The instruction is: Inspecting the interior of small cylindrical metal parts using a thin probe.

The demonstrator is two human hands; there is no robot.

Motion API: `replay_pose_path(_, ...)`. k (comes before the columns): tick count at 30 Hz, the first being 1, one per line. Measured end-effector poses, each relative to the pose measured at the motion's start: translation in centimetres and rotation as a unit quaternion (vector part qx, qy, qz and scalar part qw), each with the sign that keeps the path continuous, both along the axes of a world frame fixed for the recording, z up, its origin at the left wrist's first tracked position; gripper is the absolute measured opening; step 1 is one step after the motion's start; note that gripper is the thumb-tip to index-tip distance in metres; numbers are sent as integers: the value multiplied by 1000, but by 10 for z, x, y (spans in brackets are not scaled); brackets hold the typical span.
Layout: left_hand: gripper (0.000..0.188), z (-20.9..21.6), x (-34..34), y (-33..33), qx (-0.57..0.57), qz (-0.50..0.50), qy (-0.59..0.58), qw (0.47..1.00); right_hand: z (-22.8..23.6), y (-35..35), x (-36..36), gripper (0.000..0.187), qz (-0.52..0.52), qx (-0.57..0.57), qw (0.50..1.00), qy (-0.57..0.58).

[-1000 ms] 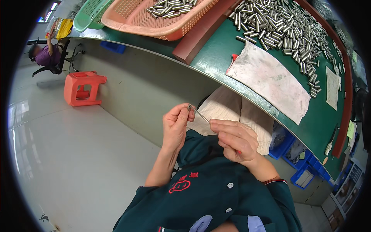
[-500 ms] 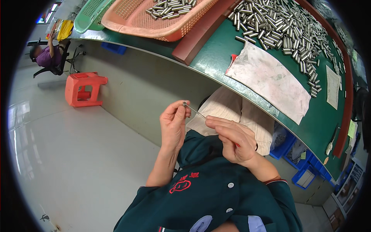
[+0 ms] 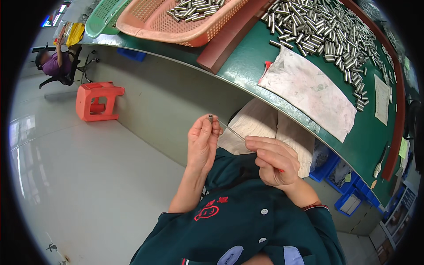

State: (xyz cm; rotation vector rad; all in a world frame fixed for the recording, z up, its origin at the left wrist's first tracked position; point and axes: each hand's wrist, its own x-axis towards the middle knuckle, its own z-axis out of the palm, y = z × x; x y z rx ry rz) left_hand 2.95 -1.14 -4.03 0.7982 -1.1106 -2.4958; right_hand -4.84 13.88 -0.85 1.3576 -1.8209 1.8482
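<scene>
Between the thumb and fingers of my left hand (image 3: 202, 139) is a small metal tube (image 3: 210, 118), its open end facing up. My right hand (image 3: 278, 162) pinches a thin metal rod (image 3: 234, 131), with a bit of red showing among the fingers. The rod slants up from the right fingertips toward the left hand, its far tip close beside the tube. I cannot tell whether that tip touches the tube. Both hands are in front of my body, off the table's near edge. Many similar metal tubes (image 3: 327, 33) lie heaped on the green table (image 3: 240, 64).
A stained white cloth (image 3: 309, 92) lies along the table edge. Left of a brown wooden bar (image 3: 225, 42) stand a pink basket (image 3: 154, 28) holding tubes and a green basket (image 3: 99, 22). Blue bins (image 3: 349, 201) sit under the table. A red stool (image 3: 98, 101) and a seated person (image 3: 59, 64) are at left.
My right hand has drawn back a little right and down with the rod. The left hand has shifted slightly right, and the tube now points more upright.
</scene>
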Motion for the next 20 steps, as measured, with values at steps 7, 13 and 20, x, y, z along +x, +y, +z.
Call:
replay_pose_path(7,20,-1,0,2,-5,-5,-6,1000,-4,-1,0,14,-10,-14,1000,-7)
replay_pose_path(13,19,-6,3,0,-4,-23,18,1000,-2,-1,0,15,-5,-14,1000,-16)
replay_pose_path(20,20,-7,7,-1,-42,-46,16,998,-4,0,1,18,-2,-13,999,-43)
